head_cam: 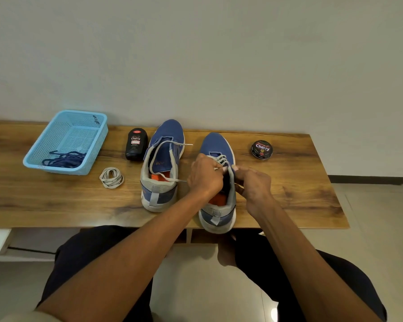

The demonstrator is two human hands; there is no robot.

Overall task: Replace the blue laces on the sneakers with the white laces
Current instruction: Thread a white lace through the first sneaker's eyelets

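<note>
Both hands working at frame center on the right sneaker (216, 182), standing on the counter (289, 194). Left hand (205, 176) & right hand (254, 184) each pinching its white lace (222, 160), grip closed on it. Left sneaker (162, 168) sitting just beside, w/ a loose white lace (170, 145). Blue laces (64, 159) lying in the basket (44, 145), left of frame; spare white lace bundle (111, 177) lying near it.

On the table (300, 187), two sneakers (161, 168) stand side by side at the middle. A basket (65, 141) holding laces (64, 159) sits near the far left edge, a tin (261, 149) toward the far right.
</note>
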